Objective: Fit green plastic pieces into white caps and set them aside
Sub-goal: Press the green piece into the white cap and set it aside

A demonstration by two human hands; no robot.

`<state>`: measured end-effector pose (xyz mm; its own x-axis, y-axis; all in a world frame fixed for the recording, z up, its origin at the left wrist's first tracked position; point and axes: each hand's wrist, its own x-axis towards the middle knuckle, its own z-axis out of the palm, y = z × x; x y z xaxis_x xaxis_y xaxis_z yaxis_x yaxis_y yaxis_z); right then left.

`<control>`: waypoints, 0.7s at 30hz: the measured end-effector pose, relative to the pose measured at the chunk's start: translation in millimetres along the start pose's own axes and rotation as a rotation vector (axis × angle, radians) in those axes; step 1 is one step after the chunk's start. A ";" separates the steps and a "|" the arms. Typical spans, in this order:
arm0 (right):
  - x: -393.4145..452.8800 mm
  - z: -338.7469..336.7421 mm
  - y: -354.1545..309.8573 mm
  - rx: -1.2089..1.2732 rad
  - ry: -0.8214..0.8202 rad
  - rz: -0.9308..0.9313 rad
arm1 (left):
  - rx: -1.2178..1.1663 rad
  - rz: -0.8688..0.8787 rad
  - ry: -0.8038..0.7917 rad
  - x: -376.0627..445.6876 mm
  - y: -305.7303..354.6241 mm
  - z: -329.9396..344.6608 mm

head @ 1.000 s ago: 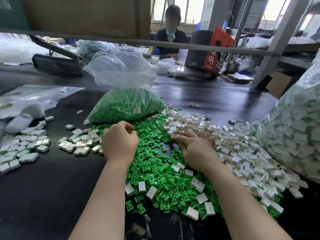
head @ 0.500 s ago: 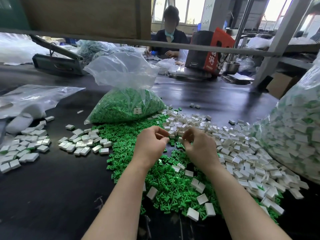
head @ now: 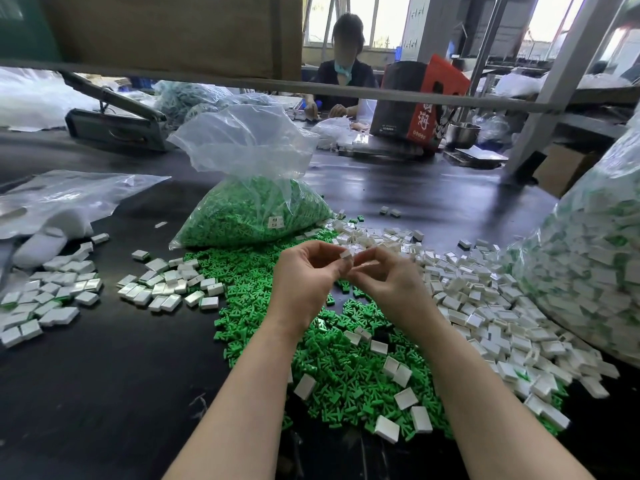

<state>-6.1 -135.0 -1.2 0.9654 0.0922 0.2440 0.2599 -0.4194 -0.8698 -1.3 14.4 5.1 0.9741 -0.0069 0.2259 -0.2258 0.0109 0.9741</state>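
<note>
White cap (head: 345, 253) pinched between left hand (head: 306, 277) and right hand (head: 388, 282) | held above green pieces (head: 346, 362)

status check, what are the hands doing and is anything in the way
Left hand and right hand raised together over the green pieces, both pinching one white cap. Green piece in the cap: cannot tell. Nothing blocking the finished caps at left.

Motion blur is smearing the right hand (head: 388, 285) fingertips beside the white cap (head: 346, 254), hiding any green piece there.
</note>
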 end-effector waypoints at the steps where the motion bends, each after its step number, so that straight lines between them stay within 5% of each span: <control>1: 1.1 0.4 2.0 -0.168 -0.056 -0.001 | 0.029 0.027 0.004 0.2 0.2 -0.5; 6: 0.7 10.8 2.5 -0.662 -0.282 -0.003 | 0.088 0.082 0.028 -0.7 0.9 0.4; 16: -0.4 10.8 -1.8 -0.642 -0.281 -0.052 | -0.622 -0.321 -0.032 0.0 6.8 -6.5; 21: -0.2 10.6 -4.8 -0.659 -0.338 -0.089 | -0.742 -0.423 -0.036 2.5 4.3 -12.3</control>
<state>-7.3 -123.5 -1.6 0.9233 0.3788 0.0637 0.3725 -0.8424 -0.3893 0.3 26.7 9.7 0.9714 -0.1898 -0.1430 0.2336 0.6522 0.7211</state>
